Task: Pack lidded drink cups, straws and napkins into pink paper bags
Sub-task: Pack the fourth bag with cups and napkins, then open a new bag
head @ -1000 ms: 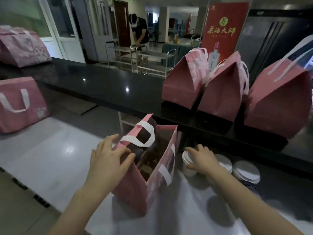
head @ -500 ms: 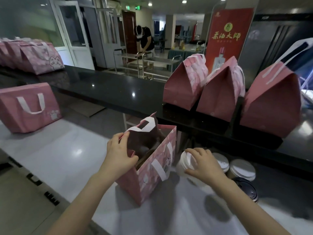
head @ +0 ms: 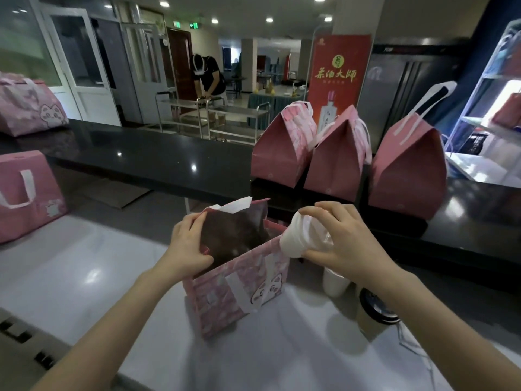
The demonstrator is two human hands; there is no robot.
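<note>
Gripping a white cup [head: 300, 235] round its sides, the right hand [head: 339, 239] holds it tilted just above the right rim of the open pink bag [head: 239, 289] — fingers curled over the top, thumb beneath. The left hand [head: 187, 245] pinches the left edge of the bag's mouth. The bag stands on a white counter [head: 84, 263] and bears a cartoon cat face [head: 267, 292] on its near side; its inside is too dark to show any contents.

Right of the bag, partly hidden by the right forearm, stand a white cup [head: 334, 283] and a brown cup with a dark lid [head: 375, 314]. Beyond the bag, on a raised black counter [head: 169, 159], sit three closed pink bags [head: 335, 162] side by side. Behind them a red sign [head: 338, 80] carries four large yellow Chinese characters above a pictured bottle — its smaller print is unreadable. Far left of the bag, two more pink bags [head: 25, 193] are cut off by the frame edge. Far behind, a person [head: 207, 77] bends over a metal cart, under a green exit sign [head: 184, 24].
</note>
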